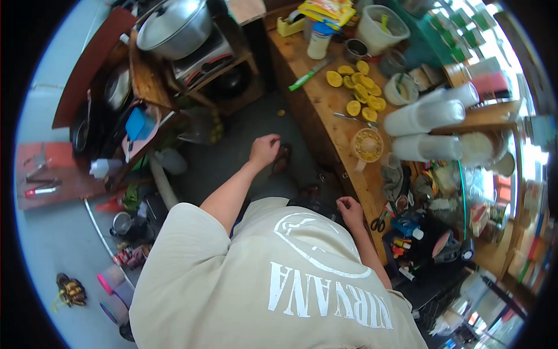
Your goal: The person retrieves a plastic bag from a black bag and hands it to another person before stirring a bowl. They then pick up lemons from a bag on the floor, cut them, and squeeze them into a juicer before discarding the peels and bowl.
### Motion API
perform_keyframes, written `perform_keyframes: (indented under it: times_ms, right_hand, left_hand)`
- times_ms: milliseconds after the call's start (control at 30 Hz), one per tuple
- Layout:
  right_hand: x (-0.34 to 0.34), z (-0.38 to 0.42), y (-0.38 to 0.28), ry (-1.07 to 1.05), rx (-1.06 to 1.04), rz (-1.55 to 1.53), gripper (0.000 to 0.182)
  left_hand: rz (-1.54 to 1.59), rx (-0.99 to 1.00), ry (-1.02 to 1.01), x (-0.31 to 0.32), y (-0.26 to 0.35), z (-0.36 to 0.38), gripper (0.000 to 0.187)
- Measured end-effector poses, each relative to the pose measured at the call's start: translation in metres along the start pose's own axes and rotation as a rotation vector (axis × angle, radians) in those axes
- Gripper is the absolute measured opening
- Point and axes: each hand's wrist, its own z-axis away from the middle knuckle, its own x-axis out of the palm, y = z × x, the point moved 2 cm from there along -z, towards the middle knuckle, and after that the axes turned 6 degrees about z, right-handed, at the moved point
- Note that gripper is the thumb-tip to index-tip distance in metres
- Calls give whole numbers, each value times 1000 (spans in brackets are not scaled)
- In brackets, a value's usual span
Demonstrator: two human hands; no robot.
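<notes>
Left hand (265, 149), one: fingers curling loosely, no thing showing in them; the palm is hiding, so whether it is empty I cannot tell. It is hanging over the floor (232, 145), apart from the table.

Right hand (349, 210), one: fingers bending, partly open, holding nothing that I am seeing; it is hovering beside the table (334, 125), near its edge.

Step in hand, as I am judging it: a pause between holds, neither hand working on the fruit. Taking up the cup would be calling for the right hand to be opening wider and reaching forward over the edge to its handle.

Scissors, one pair (379, 223): lying near the right hand.

Cup, one (368, 145): standing on the table, yellow pulp or froth showing at its top, handle pointing towards the person.

Fruit halves (353, 107), yellow, about a dozen: lying in a cluster beyond the cup, overlapping too much for an exact count.

Spoon-like tool, one (350, 117): lying between fruit and cup.

Knife, one (311, 75), green-handled: lying beside the fruit.

Tub, one, white (401, 90): standing beside the fruit.

Cup stacks, seemingly three (427, 148): lying on their sides.

Bottle, one (319, 42): standing beyond the knife.

Pot, one, lidded (174, 29): sitting on the stove (206, 61), well apart.
</notes>
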Motion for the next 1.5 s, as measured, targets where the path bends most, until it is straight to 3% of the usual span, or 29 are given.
perform_keyframes:
  times_ms: [167,367,433,567,667,767,833,900,967,1000,1033,1133,1200,1300,1367,1433,1500]
  right_hand:
    - [4,-9,-11,-79,37,104,23]
    - [26,-17,-55,-150,83,330,21]
    - [47,-25,-79,-198,117,393,21]
    - [118,-65,-119,-340,298,355,21]
    - [194,-118,-145,-366,50,452,24]
    - [282,-180,-189,-376,-279,397,18]
    - [339,-215,-227,-357,-408,434,22]
    - [393,-240,-263,-411,-378,358,21]
    - [453,-257,-273,-492,-252,260,34]
    - [479,-262,-279,-495,-246,234,34]
    - [503,-265,-281,-508,-173,336,43]
    - [541,-273,-271,-571,-11,495,53]
    - [548,-271,-261,-624,73,565,56]
    - [528,-258,-232,-561,59,643,40]
    - [510,-248,-220,-438,-1,520,28]
    - [490,-236,-227,-466,-109,532,25]
    - [477,-230,-234,-483,-219,543,22]
  left_hand:
    - [-168,-327,-37,-74,-132,39,24]
    - [-250,-607,-23,-164,-266,-5,27]
    - [-340,-737,-145,-184,-314,-26,40]
    - [-460,-651,-86,-196,-404,-56,53]
    - [-709,-680,-175,-204,-429,-69,59]
    - [-743,-706,-254,-197,-486,-62,46]
    - [-623,-786,-456,-172,-544,-40,32]
    - [-520,-436,-498,-149,-541,-9,24]
    - [-596,-345,-657,-125,-496,8,22]
    - [-517,-335,-601,-125,-462,16,20]
    - [-412,-336,-413,-119,-439,27,13]
    - [-493,-283,-609,-127,-355,28,12]
    - [-241,-367,-420,-130,-333,35,18]
    - [-267,-426,-516,-152,-302,27,24]
    - [-301,-438,-609,-177,-277,7,24]
    - [-309,-384,-278,-187,-278,-6,21]
    - [-336,-129,-79,-179,-304,-25,19]
